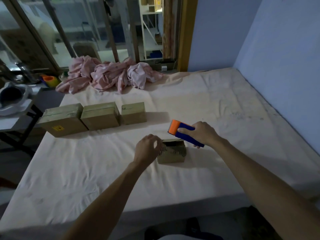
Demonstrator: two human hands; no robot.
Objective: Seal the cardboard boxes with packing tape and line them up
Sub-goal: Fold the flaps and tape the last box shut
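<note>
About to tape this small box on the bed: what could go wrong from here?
1. The small box shows a dark gap on top, so tape may go over flaps that are not fully closed.
2. It sits on a soft mattress, held only at its left edge by the left hand. Pressing down with the tape dispenser in the right hand could tip or slide it.

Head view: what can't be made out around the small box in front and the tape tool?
Head view:
Small brown cardboard box: left side behind the left hand; blur hides whether that hand grips a flap.
Blue and orange tape dispenser: rear covered by the right hand; tape end not discernible.
Yellow label on the largest cardboard box: too small to read.
</note>
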